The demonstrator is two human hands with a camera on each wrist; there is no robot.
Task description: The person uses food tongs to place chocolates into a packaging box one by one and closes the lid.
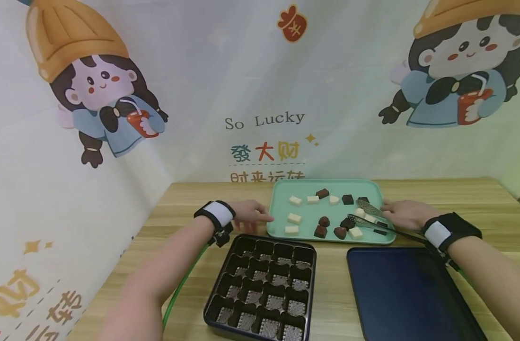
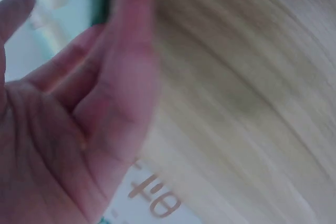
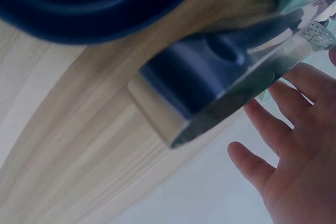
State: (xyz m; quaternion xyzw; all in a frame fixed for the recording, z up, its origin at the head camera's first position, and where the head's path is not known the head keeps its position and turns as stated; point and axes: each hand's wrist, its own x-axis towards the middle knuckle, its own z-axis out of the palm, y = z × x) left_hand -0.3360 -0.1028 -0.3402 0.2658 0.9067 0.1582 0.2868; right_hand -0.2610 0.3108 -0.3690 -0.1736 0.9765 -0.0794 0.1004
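A mint-green tray (image 1: 283, 192) lies at the back of the table, holding several white and dark chocolates, among them a white piece (image 1: 295, 201) and a dark heart-shaped one (image 1: 340, 232). My left hand (image 1: 249, 213) is at the tray's left edge, its fingertips right at the rim. At the opposite edge is my right hand (image 1: 406, 213), fingers spread and relaxed in the right wrist view. Metal tongs (image 3: 194, 77) rest with their perforated ends over the chocolates, their bend pointing toward me. My right fingers lie alongside the tongs without curling round them.
In front of the tray stands a black box (image 1: 313, 274) divided into several bare compartments. A dark blue lid or flat tray (image 1: 404, 289) lies to its right, under the right forearm. A printed cloth (image 1: 191, 94) hangs behind the wooden table (image 1: 332, 284).
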